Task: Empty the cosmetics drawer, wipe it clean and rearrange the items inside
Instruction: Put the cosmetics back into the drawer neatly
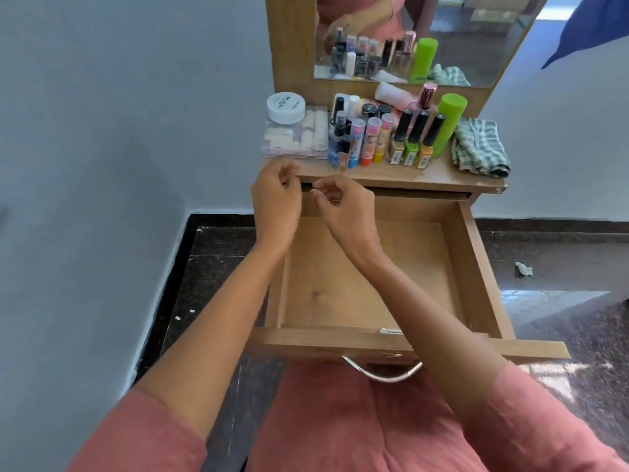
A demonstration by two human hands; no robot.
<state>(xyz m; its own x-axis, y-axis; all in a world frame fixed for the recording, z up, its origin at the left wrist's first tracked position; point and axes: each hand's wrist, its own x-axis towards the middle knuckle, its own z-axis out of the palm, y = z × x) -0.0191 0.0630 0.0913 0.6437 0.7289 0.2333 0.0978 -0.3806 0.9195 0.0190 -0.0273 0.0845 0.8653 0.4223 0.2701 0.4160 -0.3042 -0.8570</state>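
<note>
Your pale wooden drawer (476,264) stands pulled far out over your lap, its floor bare. The cosmetics crowd the wooden tabletop (408,175) above it: bright lip-balm tubes (369,141) and tall black-capped nail-polish bottles (413,144) stand upright close to the front edge. To their left is a clear plastic box (292,139) with a round white jar (286,107) on top. The risk, as I judge it, lies in that crowding. Your hands hover just in front of the edge, so a careless reach across to the green-and-white checked cloth (480,149) at the far right could topple the bottles into the open drawer or onto the floor. Your left hand (277,195) and right hand (343,206) are raised close together at the tabletop's front left edge, forearms converging above the drawer. Both have fingers curled in towards the thumbs. Whether they pinch something small cannot be told.
</note>
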